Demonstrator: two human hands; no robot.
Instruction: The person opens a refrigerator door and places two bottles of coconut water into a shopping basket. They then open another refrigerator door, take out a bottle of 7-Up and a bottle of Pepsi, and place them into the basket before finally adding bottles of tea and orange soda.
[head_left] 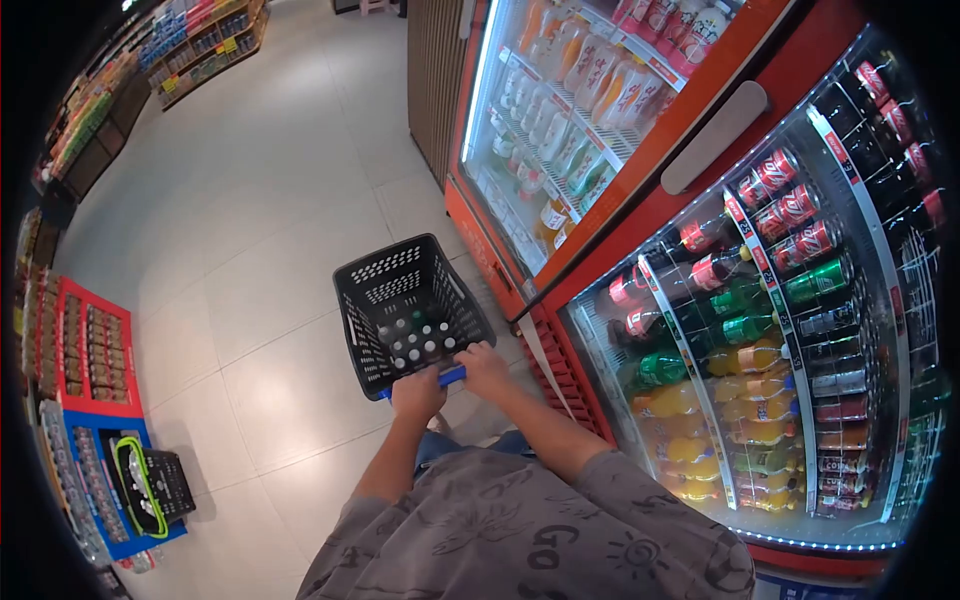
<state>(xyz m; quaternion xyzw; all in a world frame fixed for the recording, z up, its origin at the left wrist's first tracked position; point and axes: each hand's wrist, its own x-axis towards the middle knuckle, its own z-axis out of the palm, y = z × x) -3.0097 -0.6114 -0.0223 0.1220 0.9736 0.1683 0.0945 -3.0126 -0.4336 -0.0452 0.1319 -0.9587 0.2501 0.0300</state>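
A black plastic shopping basket (365, 345) is in front of me, in the middle of the head view. Its blue handle (452, 376) runs along the near side. My left hand (418, 394) is closed around the handle's left part. Further right, my right hand (484, 368) also wraps the handle near the basket's right corner. Several bottles with white caps (414, 354) stand upright inside, and one has a green cap (417, 316). Their labels cannot be made out. My fingers hide part of the handle.
To the right stand red drink fridges (590, 250) with glass doors, full of bottles and cans; a long grey door handle (715, 138) sticks out. At the left are red and blue display shelves (100, 345) and another black basket with a green handle (165, 485). Pale tiled floor (270, 260) lies between.
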